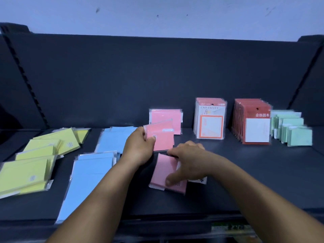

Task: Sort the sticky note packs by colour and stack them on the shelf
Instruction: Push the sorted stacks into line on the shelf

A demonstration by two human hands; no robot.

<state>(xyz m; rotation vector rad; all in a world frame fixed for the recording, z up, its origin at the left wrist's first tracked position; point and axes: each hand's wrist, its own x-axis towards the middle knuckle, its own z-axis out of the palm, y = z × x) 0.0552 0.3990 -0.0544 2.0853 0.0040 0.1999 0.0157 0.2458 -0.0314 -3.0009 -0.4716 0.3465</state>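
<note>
left hand [138, 146] is pinching a pink pack [161, 137] upright just in front of the pink stack [165, 120] leaning at the back of the shelf [245, 172], while the right hand [185, 160] is lying with fingers spread on another pink pack [166, 172] lying flat. those plastic sleeves are looking slippery, so the leaning pinks could be sliding down if the held one is bumping them.

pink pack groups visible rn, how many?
3: one stack leaning on the shelf back, packs gripped in the left hand, packs lying flat under the right hand. Packs per group unclear.
</note>
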